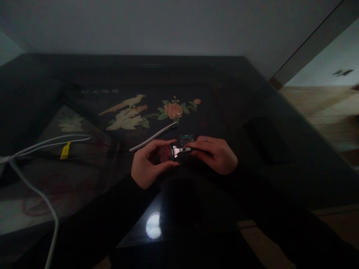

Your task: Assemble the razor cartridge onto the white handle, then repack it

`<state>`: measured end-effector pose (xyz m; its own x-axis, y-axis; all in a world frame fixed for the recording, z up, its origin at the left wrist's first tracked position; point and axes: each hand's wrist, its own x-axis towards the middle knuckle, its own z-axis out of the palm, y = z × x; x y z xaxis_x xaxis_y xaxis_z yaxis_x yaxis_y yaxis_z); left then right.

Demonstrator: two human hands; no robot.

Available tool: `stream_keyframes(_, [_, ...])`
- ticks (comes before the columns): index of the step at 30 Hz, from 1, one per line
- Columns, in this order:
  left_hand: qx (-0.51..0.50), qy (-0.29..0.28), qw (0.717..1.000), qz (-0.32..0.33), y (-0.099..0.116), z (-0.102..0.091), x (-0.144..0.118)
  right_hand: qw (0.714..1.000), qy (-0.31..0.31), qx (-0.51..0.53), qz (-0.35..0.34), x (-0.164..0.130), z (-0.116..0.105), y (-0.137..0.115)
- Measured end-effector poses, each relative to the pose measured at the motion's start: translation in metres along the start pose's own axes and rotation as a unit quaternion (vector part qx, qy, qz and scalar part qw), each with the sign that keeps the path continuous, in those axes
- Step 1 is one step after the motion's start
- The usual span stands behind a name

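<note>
A razor (182, 150) with a silver neck is held between my two hands over the dark glass table. My left hand (147, 162) pinches the razor's head at its two ends, thumb below and fingers above. My right hand (215, 153), with a ring on one finger, is closed around the razor's handle, which is mostly hidden. Just beyond the razor is a razor cartridge (186, 137), beside my right fingertips; whether they touch it I cannot tell. A slim white, slightly bent stick (153, 137) with a dark end lies behind my left hand.
The glossy table (224, 74) shows a bird-and-flower picture and a bright lamp reflection. White cables (36, 188) with a yellow tag (65, 150) run along the left. A dark flat rectangular object (265, 140) sits at the right. A wall borders the far edge.
</note>
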<state>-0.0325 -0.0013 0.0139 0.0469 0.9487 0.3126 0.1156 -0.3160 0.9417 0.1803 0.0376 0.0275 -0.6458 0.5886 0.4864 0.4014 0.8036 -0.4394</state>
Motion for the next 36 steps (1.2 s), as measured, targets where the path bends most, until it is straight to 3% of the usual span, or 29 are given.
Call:
stream_keyframes(10, [0.050,-0.053,0.996,-0.044,-0.0002,0.0012,0.0044,0.996,-0.038,-0.076,0.006,-0.0026,-0.0058,0.0060])
stream_keyframes(17, [-0.023,-0.069,0.992,-0.104,0.0014,0.0043,0.0049,0.997,-0.053,-0.062,0.006,-0.0023,-0.0085,0.0061])
stream_keyframes(36, [-0.123,-0.075,0.978,-0.153,0.0005,0.0021,0.0067,0.999,-0.005,-0.035,0.006,-0.0036,-0.0044,0.0093])
